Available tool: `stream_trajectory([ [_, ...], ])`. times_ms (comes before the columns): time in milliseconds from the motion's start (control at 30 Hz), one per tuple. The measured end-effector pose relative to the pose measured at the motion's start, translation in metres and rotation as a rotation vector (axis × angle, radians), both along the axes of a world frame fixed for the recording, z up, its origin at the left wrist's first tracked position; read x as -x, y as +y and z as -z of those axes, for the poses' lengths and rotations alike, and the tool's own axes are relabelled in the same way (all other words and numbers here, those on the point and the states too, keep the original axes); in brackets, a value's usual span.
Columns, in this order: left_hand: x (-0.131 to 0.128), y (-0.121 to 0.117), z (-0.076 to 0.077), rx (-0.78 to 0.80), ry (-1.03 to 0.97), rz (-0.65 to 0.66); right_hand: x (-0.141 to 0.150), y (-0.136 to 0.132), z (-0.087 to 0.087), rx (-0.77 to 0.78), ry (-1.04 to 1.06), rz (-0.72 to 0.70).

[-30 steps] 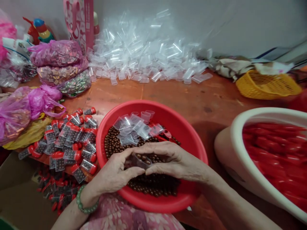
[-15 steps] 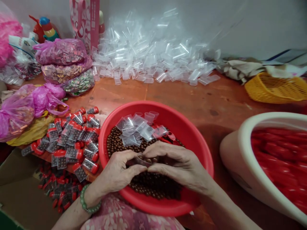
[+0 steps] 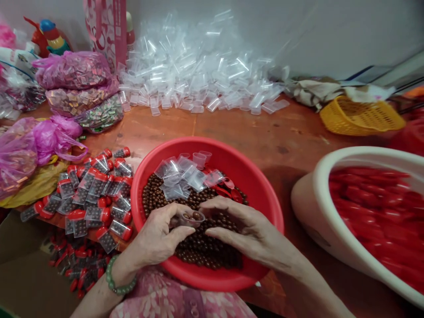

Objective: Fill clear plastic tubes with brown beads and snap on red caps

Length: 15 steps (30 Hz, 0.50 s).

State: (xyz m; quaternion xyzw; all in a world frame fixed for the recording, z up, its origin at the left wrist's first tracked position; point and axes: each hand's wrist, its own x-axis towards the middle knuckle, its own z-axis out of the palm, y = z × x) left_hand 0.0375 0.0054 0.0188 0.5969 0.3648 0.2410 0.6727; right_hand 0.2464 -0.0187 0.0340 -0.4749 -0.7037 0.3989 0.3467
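Over the red basin (image 3: pixel 261 185), my left hand (image 3: pixel 164 234) grips a small clear plastic container (image 3: pixel 192 223) with brown balls showing at its mouth. My right hand (image 3: pixel 241 232) hovers just to its right, thumb and fingers apart, nothing visible between them. Brown balls (image 3: pixel 208 254) fill the basin's bottom below both hands. On top of them, toward the back, lie several empty clear containers (image 3: pixel 177 176) and a few red caps (image 3: pixel 228 187). My left palm and fingers hide the container's lower part.
Filled containers with red caps (image 3: pixel 96 185) are heaped left of the basin, more in a box (image 3: pixel 20 260) below. A white tub (image 3: pixel 308 194) of red caps stands right. Behind are a pile of clear containers (image 3: pixel 198 75), a yellow basket (image 3: pixel 361 119) and pink bags (image 3: pixel 76 70).
My right hand has come away from the container's mouth and its fingers have parted. The container stays in my left hand. The whole view has shifted slightly.
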Motion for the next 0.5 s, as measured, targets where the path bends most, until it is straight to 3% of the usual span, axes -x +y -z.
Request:
stream_trajectory([
  [167, 0.002, -0.001, -0.003, -0.095, 0.077, 0.033, 0.008, 0.006, -0.009, -0.142, -0.080, -0.128],
  [500, 0.003, -0.001, -0.007, -0.190, 0.158, 0.123, 0.010, -0.004, -0.003, -0.018, -0.036, -0.054],
])
